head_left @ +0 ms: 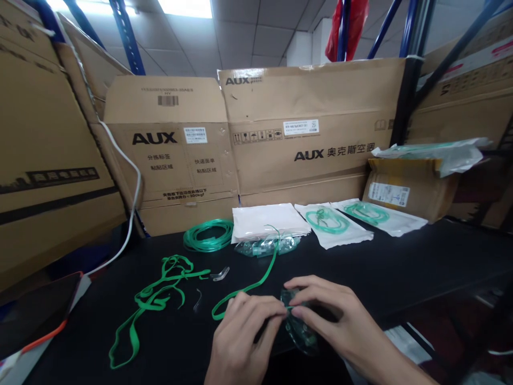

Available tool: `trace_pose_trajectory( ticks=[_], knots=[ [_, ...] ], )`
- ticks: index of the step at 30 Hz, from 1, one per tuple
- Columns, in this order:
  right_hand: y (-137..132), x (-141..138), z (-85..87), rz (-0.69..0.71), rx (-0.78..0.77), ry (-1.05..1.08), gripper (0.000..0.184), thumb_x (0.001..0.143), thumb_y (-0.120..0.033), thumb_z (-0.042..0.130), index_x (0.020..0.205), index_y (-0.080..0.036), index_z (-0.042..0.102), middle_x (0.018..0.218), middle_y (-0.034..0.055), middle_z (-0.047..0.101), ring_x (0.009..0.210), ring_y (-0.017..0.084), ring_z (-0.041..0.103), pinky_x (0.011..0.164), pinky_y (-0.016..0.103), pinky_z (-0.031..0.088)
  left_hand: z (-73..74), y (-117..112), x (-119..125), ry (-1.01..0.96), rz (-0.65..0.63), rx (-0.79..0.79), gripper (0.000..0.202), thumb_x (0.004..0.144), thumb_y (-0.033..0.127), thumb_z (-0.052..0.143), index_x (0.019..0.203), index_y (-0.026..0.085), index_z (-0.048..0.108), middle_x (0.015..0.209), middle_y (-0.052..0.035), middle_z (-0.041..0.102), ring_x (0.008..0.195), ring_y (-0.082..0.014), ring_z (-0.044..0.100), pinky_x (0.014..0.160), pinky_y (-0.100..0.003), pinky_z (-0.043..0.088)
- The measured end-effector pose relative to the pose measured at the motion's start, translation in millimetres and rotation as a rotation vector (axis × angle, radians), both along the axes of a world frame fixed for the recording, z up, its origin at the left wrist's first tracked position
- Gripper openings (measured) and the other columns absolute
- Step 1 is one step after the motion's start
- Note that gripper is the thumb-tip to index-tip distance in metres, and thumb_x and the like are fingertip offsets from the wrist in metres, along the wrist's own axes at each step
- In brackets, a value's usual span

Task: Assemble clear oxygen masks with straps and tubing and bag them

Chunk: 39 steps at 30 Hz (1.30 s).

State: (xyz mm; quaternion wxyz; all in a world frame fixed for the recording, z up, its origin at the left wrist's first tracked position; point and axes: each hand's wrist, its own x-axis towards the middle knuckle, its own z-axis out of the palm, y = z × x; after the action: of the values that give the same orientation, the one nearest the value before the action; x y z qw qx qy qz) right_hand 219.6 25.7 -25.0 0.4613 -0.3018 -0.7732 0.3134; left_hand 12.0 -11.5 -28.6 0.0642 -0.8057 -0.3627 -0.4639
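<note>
Both my hands meet low at the middle of the black table (401,267). My left hand (244,334) is closed in a pinch on a green elastic strap (256,280) that runs up to a clear mask part (266,246). My right hand (328,315) is closed over a clear plastic mask (298,329) with a green tint. The fingertips of the two hands touch at the strap's end by the mask.
A loose green strap (152,299) and a coil of green tubing (208,235) lie to the left, with small clear clips (220,275) nearby. White sealed pouches (332,222) lie behind. AUX cardboard boxes (312,128) wall the back. A phone (36,310) lies far left.
</note>
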Motion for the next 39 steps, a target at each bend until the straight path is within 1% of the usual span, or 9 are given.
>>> trace_pose_trajectory(
  ticks=[5, 8, 11, 15, 22, 26, 30, 35, 39],
  knots=[
    [-1, 2, -0.9, -0.01, 0.046, -0.014, 0.01, 0.098, -0.019, 0.067, 0.093, -0.025, 0.074, 0.12, 0.0026, 0.075, 0.109, 0.018, 0.073, 0.098, 0.024, 0.052, 2.6, -4, 7, -0.026, 0.151, 0.05, 0.029, 0.092, 0.009, 0.062, 0.116, 0.026, 0.065, 0.108, -0.0019, 0.074, 0.096, -0.0219, 0.064, 0.085, -0.037, 0.043],
    [-2, 1, -2.5, -0.015, 0.067, -0.013, 0.011, 0.098, -0.017, 0.065, 0.094, -0.025, 0.073, 0.12, 0.003, 0.075, 0.11, 0.017, 0.073, 0.098, 0.023, 0.052, 5.4, -5, 10, -0.003, 0.195, 0.06, 0.027, 0.089, 0.014, 0.065, 0.113, 0.027, 0.068, 0.106, -0.0021, 0.074, 0.097, -0.0238, 0.062, 0.084, -0.038, 0.043],
    [-4, -1, -2.9, -0.017, 0.097, 0.0, 0.011, 0.098, -0.017, 0.064, 0.096, -0.024, 0.072, 0.121, 0.0039, 0.075, 0.11, 0.018, 0.073, 0.097, 0.023, 0.053, 8.5, -4, 9, 0.014, 0.176, 0.025, 0.026, 0.087, 0.018, 0.071, 0.11, 0.028, 0.069, 0.097, 0.0018, 0.076, 0.09, -0.0224, 0.065, 0.08, -0.036, 0.044],
    [-9, -3, -0.5, -0.024, 0.111, -0.006, 0.011, 0.1, -0.02, 0.063, 0.098, -0.024, 0.073, 0.121, 0.0058, 0.076, 0.111, 0.021, 0.074, 0.098, 0.026, 0.055, 11.8, -3, 8, 0.068, 0.134, 0.005, 0.028, 0.087, 0.014, 0.071, 0.111, 0.027, 0.066, 0.09, 0.0032, 0.078, 0.082, -0.0201, 0.068, 0.078, -0.036, 0.045],
    [-11, -1, 1.4, -0.034, 0.091, -0.04, 0.01, 0.101, -0.022, 0.062, 0.1, -0.025, 0.071, 0.123, 0.0058, 0.075, 0.115, 0.021, 0.072, 0.099, 0.026, 0.054, 11.4, -4, 7, 0.066, 0.116, -0.029, 0.028, 0.088, 0.01, 0.068, 0.11, 0.026, 0.063, 0.094, 0.0033, 0.078, 0.084, -0.0197, 0.07, 0.079, -0.037, 0.046],
    [-9, 5, 8.2, -0.05, 0.028, -0.027, 0.009, 0.102, -0.025, 0.06, 0.096, -0.025, 0.067, 0.125, 0.0045, 0.073, 0.116, 0.02, 0.07, 0.1, 0.027, 0.052, 12.6, -4, 7, 0.067, 0.123, -0.053, 0.028, 0.087, 0.01, 0.068, 0.109, 0.027, 0.062, 0.094, 0.0047, 0.078, 0.086, -0.0192, 0.07, 0.08, -0.037, 0.045],
    [-8, 9, 16.0, -0.084, -0.086, 0.035, 0.016, 0.102, -0.032, 0.061, 0.089, -0.025, 0.064, 0.121, 0.0045, 0.074, 0.115, 0.02, 0.07, 0.099, 0.027, 0.052, 12.9, -4, 6, 0.067, 0.127, -0.073, 0.027, 0.088, 0.01, 0.068, 0.108, 0.027, 0.062, 0.095, 0.0043, 0.078, 0.086, -0.0189, 0.07, 0.08, -0.037, 0.045],
    [-8, 7, 11.4, -0.049, -0.165, 0.079, 0.008, 0.095, -0.031, 0.07, 0.091, -0.026, 0.067, 0.118, 0.0021, 0.075, 0.114, 0.021, 0.07, 0.098, 0.03, 0.053, 10.4, -4, 6, 0.066, 0.11, -0.069, 0.03, 0.089, 0.009, 0.069, 0.112, 0.027, 0.063, 0.097, 0.0033, 0.079, 0.086, -0.0192, 0.071, 0.079, -0.037, 0.046],
    [-7, 4, 8.3, -0.033, -0.171, 0.078, 0.008, 0.09, -0.031, 0.078, 0.09, -0.026, 0.072, 0.118, 0.0023, 0.076, 0.114, 0.023, 0.07, 0.101, 0.033, 0.051, 9.2, -3, 7, 0.06, 0.099, -0.054, 0.031, 0.089, 0.009, 0.069, 0.114, 0.026, 0.063, 0.097, 0.0029, 0.079, 0.085, -0.0189, 0.071, 0.078, -0.036, 0.047]
  ],
)
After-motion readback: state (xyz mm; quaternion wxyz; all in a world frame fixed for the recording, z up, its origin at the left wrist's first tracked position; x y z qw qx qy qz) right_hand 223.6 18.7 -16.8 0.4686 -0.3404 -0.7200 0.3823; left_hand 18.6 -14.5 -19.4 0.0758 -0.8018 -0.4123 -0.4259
